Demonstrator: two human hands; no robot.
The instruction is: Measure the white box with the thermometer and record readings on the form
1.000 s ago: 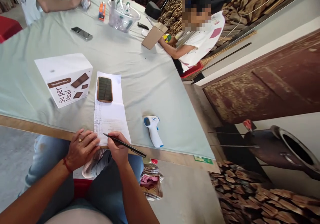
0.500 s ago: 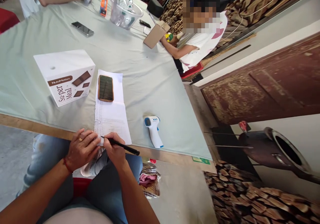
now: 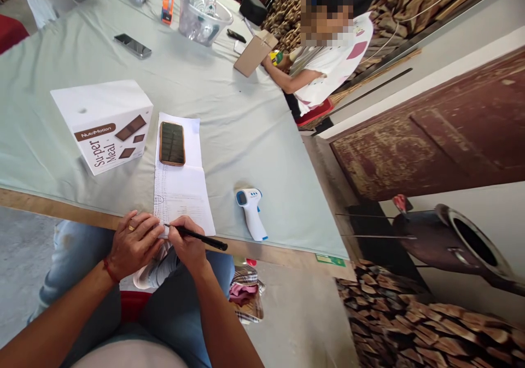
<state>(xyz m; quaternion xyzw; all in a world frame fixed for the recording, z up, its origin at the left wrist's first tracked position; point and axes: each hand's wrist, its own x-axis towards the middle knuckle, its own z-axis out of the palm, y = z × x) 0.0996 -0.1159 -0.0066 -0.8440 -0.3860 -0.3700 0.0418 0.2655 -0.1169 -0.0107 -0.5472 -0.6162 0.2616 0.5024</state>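
A black pen (image 3: pixel 205 239) is gripped in my right hand (image 3: pixel 187 244), its tip at the lower left part of a white sheet of paper (image 3: pixel 186 196). Lines of small marks run down the sheet's left side, one of them circled. My left hand (image 3: pixel 137 238) lies flat with fingers stretched out over the table edge and the paper's lower left corner; a ring and a red wrist cord show on it. On the sheet's upper half rests a phone (image 3: pixel 172 144) in a brown case. To the right lies a white and blue infrared thermometer (image 3: pixel 251 214).
A white "Super Meal" box (image 3: pixel 109 127) stands left of the paper. Farther back are another phone (image 3: pixel 133 46), a clear basket (image 3: pixel 207 31) of bottles and an orange tape dispenser (image 3: pixel 167 7). A person (image 3: pixel 303 78) sits at the right with a cardboard box (image 3: pixel 255 53); others are partly visible behind.
My hands and the pen have hardly moved. The whole view has shifted slightly. At the far left, the other person's arm has moved and looks blurred.
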